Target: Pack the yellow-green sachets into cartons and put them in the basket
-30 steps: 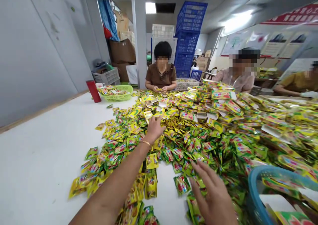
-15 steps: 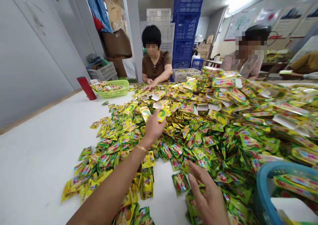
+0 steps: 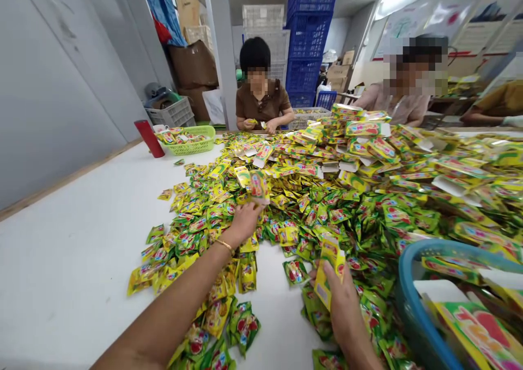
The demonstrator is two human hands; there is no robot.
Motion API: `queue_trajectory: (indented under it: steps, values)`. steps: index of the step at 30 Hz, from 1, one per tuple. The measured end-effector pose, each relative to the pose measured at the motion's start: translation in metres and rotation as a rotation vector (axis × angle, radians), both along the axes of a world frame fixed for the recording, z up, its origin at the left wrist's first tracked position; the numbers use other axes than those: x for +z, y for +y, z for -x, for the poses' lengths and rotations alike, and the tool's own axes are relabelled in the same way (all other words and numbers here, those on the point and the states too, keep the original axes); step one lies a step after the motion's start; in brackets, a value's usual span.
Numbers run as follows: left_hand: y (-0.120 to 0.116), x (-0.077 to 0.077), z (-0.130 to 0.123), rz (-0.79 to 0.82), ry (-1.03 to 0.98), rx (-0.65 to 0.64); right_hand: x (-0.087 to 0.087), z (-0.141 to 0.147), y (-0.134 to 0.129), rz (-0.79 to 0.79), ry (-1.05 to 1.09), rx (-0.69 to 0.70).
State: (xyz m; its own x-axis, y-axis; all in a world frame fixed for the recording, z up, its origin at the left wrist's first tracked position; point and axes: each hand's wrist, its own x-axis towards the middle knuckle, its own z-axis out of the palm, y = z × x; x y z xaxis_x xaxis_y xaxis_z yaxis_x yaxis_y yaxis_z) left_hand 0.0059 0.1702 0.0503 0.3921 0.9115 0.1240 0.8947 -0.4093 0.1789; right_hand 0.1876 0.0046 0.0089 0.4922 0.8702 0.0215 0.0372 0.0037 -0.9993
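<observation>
Right hand grips yellow carton, left hand blurred carton: probably light, crushable card, best held by edges.

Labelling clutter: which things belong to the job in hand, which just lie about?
Apparently in the job: left hand with blurred carton; right hand with yellow carton; loose sachets; blue basket.

Apparently lying about: red flask; blue crates; brown cardboard box.

Sachets are glossy, crinkled plastic film. Boxes are thin printed card with a slight sheen. Tabletop is smooth; its edge strip appears to be matt wood. Blue basket and blue crates are plastic. Bracelet is shiny, gold-toned metal.
</observation>
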Motion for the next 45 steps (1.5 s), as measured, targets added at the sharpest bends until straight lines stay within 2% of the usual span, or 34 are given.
queue_trajectory:
  steps: [2,5,8,10,12,14,17,20,22,24,27,30,33,36,38,42,45]
  values:
    - [0.008,0.000,0.004,-0.011,0.086,-0.013,-0.006,-0.004,-0.006,-0.031,-0.181,-0.035]
    - [-0.003,0.009,0.007,-0.051,0.097,0.045,-0.014,-0.004,-0.010,-0.074,-0.439,-0.084]
    - [-0.018,0.022,0.006,-0.052,-0.027,0.102,-0.018,0.001,-0.009,-0.128,-0.676,-0.095]
    - [-0.022,0.025,-0.005,0.060,-0.173,0.053,-0.019,0.005,-0.007,-0.158,-0.790,-0.095]
    - [-0.021,0.020,-0.026,0.220,-0.277,0.003,-0.019,0.007,-0.006,-0.176,-0.867,-0.111]
    - [-0.015,0.009,-0.053,0.308,-0.303,0.013,-0.019,0.008,-0.005,-0.189,-0.938,-0.134]
    - [-0.011,-0.007,-0.088,0.316,-0.270,0.053,-0.019,0.008,-0.005,-0.202,-1.043,-0.155]
    - [-0.017,-0.016,-0.100,0.308,-0.243,0.063,-0.021,0.007,-0.005,-0.188,-1.109,-0.137]
    - [-0.023,-0.018,-0.093,0.283,-0.263,0.088,-0.023,0.007,-0.004,-0.167,-1.136,-0.118]
    - [-0.029,-0.018,-0.076,0.282,-0.393,0.157,-0.024,0.007,-0.004,-0.163,-1.159,-0.102]
    - [-0.039,-0.015,-0.045,0.443,-0.849,0.254,-0.024,0.008,-0.005,-0.170,-1.193,-0.081]
    - [-0.054,-0.012,-0.020,0.687,-1.333,0.228,-0.018,0.011,-0.004,-0.179,-1.280,-0.069]
    - [-0.067,-0.014,-0.007,0.793,-1.525,0.208,-0.009,0.021,0.002,-0.176,-1.389,0.010]
    - [-0.071,-0.021,-0.001,0.763,-1.545,0.236,-0.006,0.033,0.013,-0.160,-1.439,0.099]
    - [-0.069,-0.024,0.003,0.677,-1.515,0.249,-0.010,0.039,0.018,-0.166,-1.451,0.111]
    - [-0.063,-0.026,0.009,0.344,-1.269,0.210,-0.022,0.041,0.022,-0.222,-1.458,0.139]
    - [-0.066,-0.026,0.007,0.211,-1.081,0.184,-0.028,0.039,0.021,-0.255,-1.420,0.116]
